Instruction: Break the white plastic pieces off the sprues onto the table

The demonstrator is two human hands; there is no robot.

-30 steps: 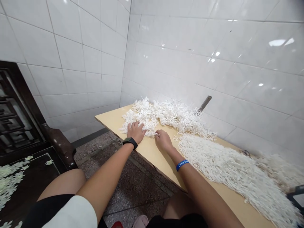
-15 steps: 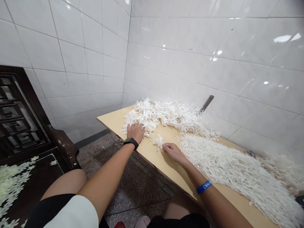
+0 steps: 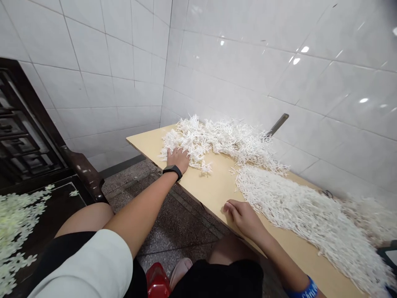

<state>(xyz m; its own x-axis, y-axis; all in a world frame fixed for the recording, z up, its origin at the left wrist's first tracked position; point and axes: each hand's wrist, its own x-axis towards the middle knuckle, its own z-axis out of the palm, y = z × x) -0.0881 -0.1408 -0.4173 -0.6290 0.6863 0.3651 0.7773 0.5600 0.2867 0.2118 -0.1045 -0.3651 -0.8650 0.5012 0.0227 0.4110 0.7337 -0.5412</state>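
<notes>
A loose heap of white, thin, branching sprigs (image 3: 223, 138) lies along the back of the wooden board (image 3: 214, 182). My left hand (image 3: 178, 159), with a dark watch at the wrist, rests on the heap's near left edge, fingers spread and tips among the sprigs. A small white clump (image 3: 203, 167) sticks out just right of it. My right hand (image 3: 243, 217) is closed near the board's front edge, thumb and fingers pressed together; anything between them is too small to make out. Beside it spreads a thick mat of short white strands (image 3: 297, 211).
A grey metal bar (image 3: 277, 125) rises behind the heap against the tiled wall (image 3: 223, 78). At left stands a dark carved wooden chair (image 3: 85, 171) with pale flower-shaped pieces (image 3: 18, 223) on its seat. A red object (image 3: 158, 281) is on the floor.
My right hand has drawn back from the small white clump toward the front edge. The clump now lies closer to the heap. My left hand stays on the heap; the view has tilted down.
</notes>
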